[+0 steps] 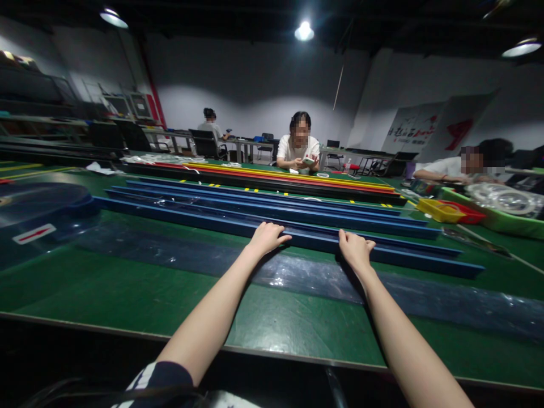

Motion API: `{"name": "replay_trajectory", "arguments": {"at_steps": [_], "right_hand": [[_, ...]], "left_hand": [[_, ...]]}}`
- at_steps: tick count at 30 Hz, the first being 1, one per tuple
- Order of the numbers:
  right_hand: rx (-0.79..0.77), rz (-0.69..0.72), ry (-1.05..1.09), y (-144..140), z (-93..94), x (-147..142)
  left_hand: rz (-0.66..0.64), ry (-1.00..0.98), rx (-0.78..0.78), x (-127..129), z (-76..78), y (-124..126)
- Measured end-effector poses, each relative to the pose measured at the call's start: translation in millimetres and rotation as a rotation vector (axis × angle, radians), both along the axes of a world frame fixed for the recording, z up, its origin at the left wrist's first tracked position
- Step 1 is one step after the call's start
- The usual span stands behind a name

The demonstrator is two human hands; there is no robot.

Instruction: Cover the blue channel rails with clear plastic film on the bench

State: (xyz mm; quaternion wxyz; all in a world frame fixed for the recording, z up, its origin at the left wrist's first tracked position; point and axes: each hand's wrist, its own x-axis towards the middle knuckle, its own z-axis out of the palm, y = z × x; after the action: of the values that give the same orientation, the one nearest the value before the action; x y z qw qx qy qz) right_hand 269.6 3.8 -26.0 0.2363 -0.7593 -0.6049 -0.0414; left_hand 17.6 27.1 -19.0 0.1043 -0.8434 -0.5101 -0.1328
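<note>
A long blue channel strip (399,259) lies across the green table, the nearest of several alike. My left hand (267,238) curls its fingers over the strip's near wall, thumb pointing right. Farther right along the same wall, my right hand (355,249) has its fingers hooked over the edge, thumb on the near side. Both hands are closed on the strip; the fingertips behind the wall are hidden. Under my forearms runs a flat band of clear bluish plastic film (297,272). More blue strips (272,211) lie just behind, parallel to it.
A roll of the film (42,226) with a red arrow label rests at left. Black, red and yellow strips (263,174) lie farther back. At right are a yellow tray (440,211), a red tray and a green basin (516,225) holding clear coils. One person (297,148) sits opposite, another at right.
</note>
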Motion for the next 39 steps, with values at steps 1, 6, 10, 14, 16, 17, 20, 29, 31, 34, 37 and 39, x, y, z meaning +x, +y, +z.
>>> {"name": "replay_trajectory", "arguments": {"at_steps": [1, 6, 10, 14, 16, 17, 20, 29, 31, 34, 37, 39], "right_hand": [[-0.005, -0.003, -0.008, 0, 0.1, 0], [-0.052, -0.014, -0.018, 0, 1.4, -1], [-0.062, -0.027, -0.03, 1, 1.8, -1], [-0.049, -0.031, -0.04, 1, 0.9, -1], [-0.049, -0.033, -0.043, 1, 0.5, -1], [-0.051, -0.032, -0.043, 1, 0.3, -1], [-0.05, -0.028, -0.044, 1, 0.1, -1], [-0.068, -0.013, -0.067, -1, 3.4, -2], [-0.048, 0.005, -0.096, -2, 4.2, -4], [-0.007, 0.073, -0.145, -4, 4.3, -7], [0.004, 0.184, -0.187, -6, 3.9, -11], [0.005, 0.231, -0.213, -7, 4.1, -12]], "left_hand": [[0.003, 0.007, 0.001, 0, 0.3, 0], [0.012, 0.034, 0.007, 1, 1.8, -1], [0.015, 0.032, 0.0, 1, 2.8, 0], [0.015, 0.019, -0.011, 0, 3.0, 1], [0.012, 0.013, -0.008, 1, 2.8, 1], [0.011, 0.01, -0.008, 1, 2.7, 1], [0.011, -0.006, -0.015, 1, 2.5, 0], [0.011, -0.004, -0.012, 1, 1.7, 0], [0.007, 0.0, -0.004, 1, 1.4, 0], [0.009, -0.003, -0.014, 1, 1.3, 0], [0.011, -0.003, -0.02, 1, 1.4, 0], [0.012, -0.006, -0.019, 1, 1.1, 0]]}}
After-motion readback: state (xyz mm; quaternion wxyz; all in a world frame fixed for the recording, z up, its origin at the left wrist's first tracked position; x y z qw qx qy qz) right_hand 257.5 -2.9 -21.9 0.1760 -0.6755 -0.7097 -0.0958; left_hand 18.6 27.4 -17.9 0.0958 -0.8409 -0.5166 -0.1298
